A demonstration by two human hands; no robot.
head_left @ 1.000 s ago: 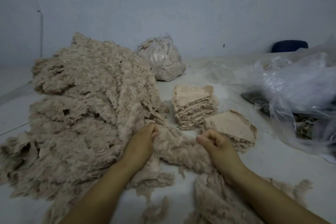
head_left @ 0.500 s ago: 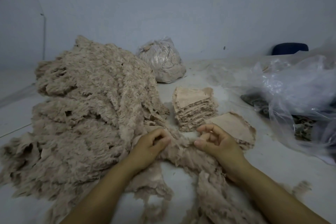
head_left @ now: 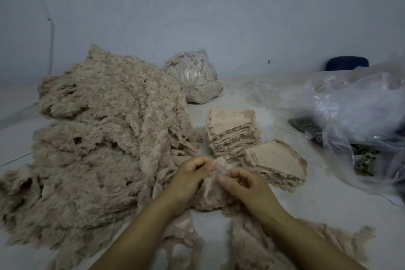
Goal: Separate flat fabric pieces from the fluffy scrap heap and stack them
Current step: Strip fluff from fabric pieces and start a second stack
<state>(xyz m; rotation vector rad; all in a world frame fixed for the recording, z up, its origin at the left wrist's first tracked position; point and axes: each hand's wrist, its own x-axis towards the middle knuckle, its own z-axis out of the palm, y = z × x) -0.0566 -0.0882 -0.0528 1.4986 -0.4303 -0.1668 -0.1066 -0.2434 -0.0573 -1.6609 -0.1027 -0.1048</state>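
A big heap of beige fluffy scraps [head_left: 98,142] fills the left half of the floor. Beyond my hands stands a tall stack of flat fabric pieces [head_left: 232,133], and a lower stack [head_left: 278,162] lies just right of it. My left hand [head_left: 190,177] and my right hand [head_left: 243,184] are close together at the heap's near right edge. Both pinch the same fluffy scrap piece [head_left: 212,190], which bunches up between the fingertips. More loose scraps [head_left: 252,245] lie under my forearms.
A tied clear bag stuffed with scraps [head_left: 195,76] sits by the back wall. Crumpled clear plastic bags [head_left: 359,114] with dark contents cover the right side. A dark blue object [head_left: 347,63] stands at the far right by the wall.
My hands have come together from about a hand's width apart. Both now pinch one scrap piece and have lifted it slightly off the floor.
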